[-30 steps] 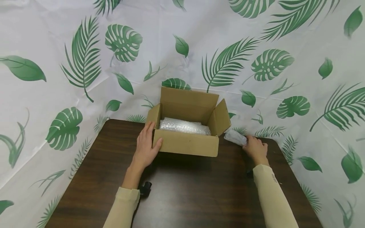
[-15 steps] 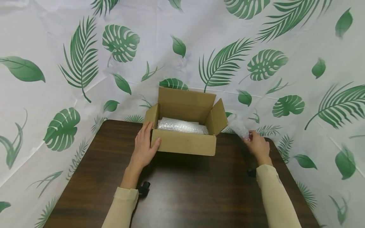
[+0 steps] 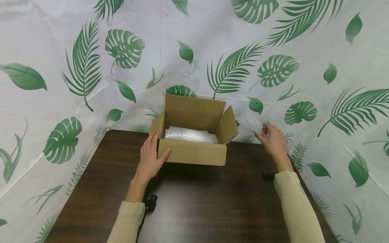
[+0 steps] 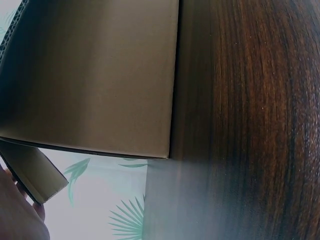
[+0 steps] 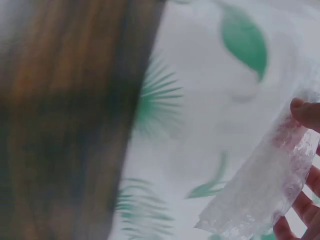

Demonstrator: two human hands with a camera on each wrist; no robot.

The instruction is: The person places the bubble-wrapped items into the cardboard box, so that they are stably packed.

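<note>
An open cardboard box (image 3: 192, 152) stands near the table's back edge, with a bubble-wrapped bundle (image 3: 190, 135) inside. My left hand (image 3: 150, 157) rests at its front left corner, thumb on the front wall and fairly straight fingers along the left flap (image 4: 40, 172). To the right of the box, my right hand (image 3: 275, 141) holds up a clear bubble-wrap package (image 3: 250, 123) by its near end. Thumb and fingers lie on opposite sides of it in the right wrist view. Something pink or red shows through the wrap (image 5: 287, 132); its kind is hidden.
The dark wood table (image 3: 194, 202) reaches toward me under both forearms. Close behind it hangs a white cloth backdrop (image 3: 170, 44) with green leaves. The box's right flap (image 3: 229, 125) leans outward, toward the right hand.
My right hand has lifted the bubble-wrap package from low beside the box and tilted it, exposing its pink-red part. The left hand has stayed at the box corner.
</note>
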